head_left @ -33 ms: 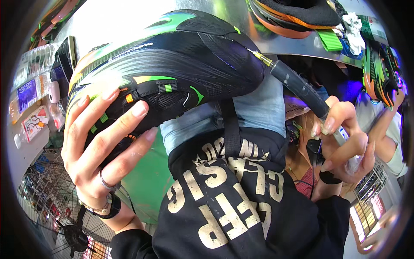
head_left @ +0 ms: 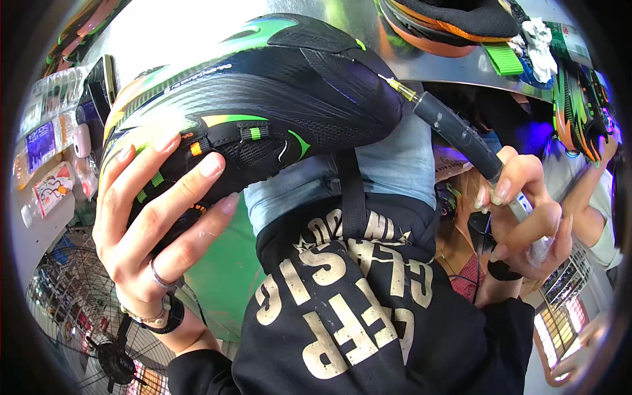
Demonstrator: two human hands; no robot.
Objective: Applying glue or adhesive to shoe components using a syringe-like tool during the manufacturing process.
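A black sneaker (head_left: 276, 99) with green and orange accents lies on its side across the upper middle. My left hand (head_left: 158, 210) grips its lace side, fingers spread over the loops, and the thumb is partly hidden. In my right hand (head_left: 526, 214) is a dark-barrelled syringe (head_left: 457, 135), its clear rear end within my curled fingers. The syringe's yellow-hubbed needle (head_left: 397, 87) points at the shoe's rounded right end. Whether the tip touches the surface or hovers just over it, I cannot tell.
A shiny metal worktop (head_left: 454, 69) carries another sneaker (head_left: 447, 26) and crumpled white tissue (head_left: 538, 49). A wire fan (head_left: 99, 316) stands low at left, below plastic packs (head_left: 49, 145). At right, a co-worker's arm (head_left: 589, 191) reaches toward more colourful shoes (head_left: 579, 118).
The sneaker and my left hand have shifted very slightly. The syringe and my right hand stay in place.
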